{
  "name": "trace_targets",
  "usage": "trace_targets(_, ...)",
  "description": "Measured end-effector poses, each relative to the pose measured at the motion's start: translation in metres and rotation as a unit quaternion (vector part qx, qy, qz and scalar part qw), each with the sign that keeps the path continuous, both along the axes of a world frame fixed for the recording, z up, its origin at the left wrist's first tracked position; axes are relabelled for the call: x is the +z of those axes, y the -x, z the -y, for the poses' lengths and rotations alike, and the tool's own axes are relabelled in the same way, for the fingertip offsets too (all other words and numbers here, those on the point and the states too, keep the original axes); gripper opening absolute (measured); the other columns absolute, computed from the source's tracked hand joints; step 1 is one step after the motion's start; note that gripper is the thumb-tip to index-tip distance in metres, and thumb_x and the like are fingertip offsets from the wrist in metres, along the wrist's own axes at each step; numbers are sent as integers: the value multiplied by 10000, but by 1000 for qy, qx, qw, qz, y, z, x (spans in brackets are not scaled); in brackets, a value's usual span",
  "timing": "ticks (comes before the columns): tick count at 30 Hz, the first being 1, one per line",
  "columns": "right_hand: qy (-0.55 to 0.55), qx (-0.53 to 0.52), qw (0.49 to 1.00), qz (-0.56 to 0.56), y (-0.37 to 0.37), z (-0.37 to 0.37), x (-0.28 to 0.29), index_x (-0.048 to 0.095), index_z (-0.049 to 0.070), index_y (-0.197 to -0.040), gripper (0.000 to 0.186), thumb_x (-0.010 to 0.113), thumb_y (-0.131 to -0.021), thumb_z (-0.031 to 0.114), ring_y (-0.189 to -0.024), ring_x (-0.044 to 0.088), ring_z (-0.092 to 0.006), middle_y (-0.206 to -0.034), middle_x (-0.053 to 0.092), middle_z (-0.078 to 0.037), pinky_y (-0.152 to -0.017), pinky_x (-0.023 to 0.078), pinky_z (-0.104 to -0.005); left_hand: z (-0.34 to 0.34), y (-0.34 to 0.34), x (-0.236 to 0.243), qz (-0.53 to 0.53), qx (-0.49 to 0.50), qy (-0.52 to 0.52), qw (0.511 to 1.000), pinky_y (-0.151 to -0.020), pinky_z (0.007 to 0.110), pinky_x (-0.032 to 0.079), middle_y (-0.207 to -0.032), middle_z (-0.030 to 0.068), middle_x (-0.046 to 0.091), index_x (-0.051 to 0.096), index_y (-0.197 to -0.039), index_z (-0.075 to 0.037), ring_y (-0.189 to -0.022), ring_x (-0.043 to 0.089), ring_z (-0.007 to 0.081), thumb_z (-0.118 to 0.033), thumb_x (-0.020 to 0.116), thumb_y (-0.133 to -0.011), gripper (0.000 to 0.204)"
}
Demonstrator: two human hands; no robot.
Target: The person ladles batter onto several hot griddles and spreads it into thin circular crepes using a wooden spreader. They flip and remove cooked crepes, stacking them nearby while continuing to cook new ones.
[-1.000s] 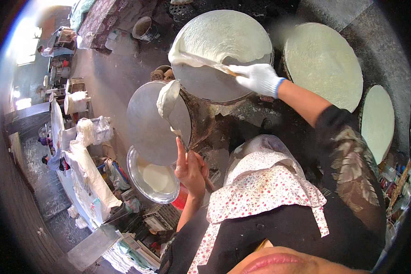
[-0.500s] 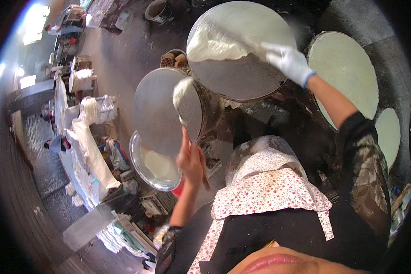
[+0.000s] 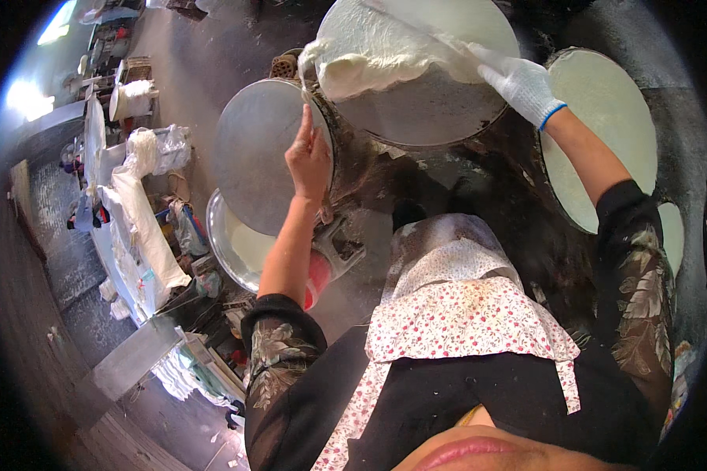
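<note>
My left hand (image 3: 309, 163) is closed on the handle of a batter-coated ladle (image 3: 306, 74), its white end touching the near left edge of the large round griddle (image 3: 424, 118). White batter (image 3: 369, 67) lies in a thick, rippled mass across that griddle, with a thin pale coat beyond it and bare grey metal on the near side. My right hand (image 3: 518, 85), in a white knit glove with a blue cuff, is at the griddle's right side. Its fingers seem closed on a long thin scraper (image 3: 428, 30) slanting across the batter; the grip is partly hidden.
A bare round griddle plate (image 3: 263, 157) lies at the left, overlapping a metal basin (image 3: 221, 235) of pale batter. Pale-coated griddles stand at the right, the larger one (image 3: 605, 133) closest. A red container (image 3: 316, 279) sits below my left forearm. White cloth-like material (image 3: 145, 220) covers a table further left.
My left hand has moved forward, carrying the ladle from over the bare plate to the large griddle's edge. My right hand has shifted slightly right and forward. The view has shifted too.
</note>
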State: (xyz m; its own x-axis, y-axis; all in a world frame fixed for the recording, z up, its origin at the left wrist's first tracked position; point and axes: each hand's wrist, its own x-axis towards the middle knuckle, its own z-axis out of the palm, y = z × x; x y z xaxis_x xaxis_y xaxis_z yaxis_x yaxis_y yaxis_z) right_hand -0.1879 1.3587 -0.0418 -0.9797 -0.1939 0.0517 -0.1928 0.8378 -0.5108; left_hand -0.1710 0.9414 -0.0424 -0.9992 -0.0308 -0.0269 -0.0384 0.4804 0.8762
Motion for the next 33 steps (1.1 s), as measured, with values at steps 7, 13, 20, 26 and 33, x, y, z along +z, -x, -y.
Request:
trace_targets(7, -41, 100, 992, -68, -40, 4, -37, 633, 304, -1446, 440, 665, -1008, 323, -668, 730, -268, -809, 739, -110, -587, 572, -387, 0, -73, 3, 24, -1, 63, 998, -620, 193, 359, -845, -83, 428, 494, -1590, -112, -706, 415, 39, 16, 550, -1051, 557)
trace_targets(13, -10, 29, 998, 51, -107, -18, 44, 636, 254, -1471, 480, 691, -996, 204, -907, 762, -240, -1019, 775, -110, -829, 609, -352, -11, -128, 51, 206, -51, -115, 970, -476, 189, 361, -705, -90, 472, 462, -1618, -148, -552, 390, 6, -5, 537, -1087, 556)
trace_targets(20, 245, -145, 957, -52, -151, 95, 36, 530, 249, -1569, 565, 618, -1017, 171, -1140, 734, -204, -1428, 686, -117, -1010, 572, -333, 23, -80, 150, -197, -159, -202, 946, -424, 249, 384, -613, 8, 491, 143, -1686, -1, -478, 456, 84, -49, 388, -1123, 615)
trace_targets(26, 248, -164, 945, 135, -52, 341, -10, 362, 311, -1651, 742, 490, -960, 75, -871, 713, -431, -1095, 711, -281, -837, 544, -519, 76, -107, 201, -65, -95, -395, 911, -386, 250, 358, -651, 29, 417, 131, -1673, 19, -424, 345, 85, -150, 325, -1161, 573)
trace_targets(33, 198, -314, 921, 119, -120, 311, -18, 357, 338, -1645, 708, 500, -987, 117, -722, 711, -397, -816, 709, -251, -709, 556, -531, 160, -130, 178, 5, -94, -299, 950, -369, 244, 313, -664, 15, 441, 384, -1535, 80, -430, 353, 63, -159, 345, -1167, 441)
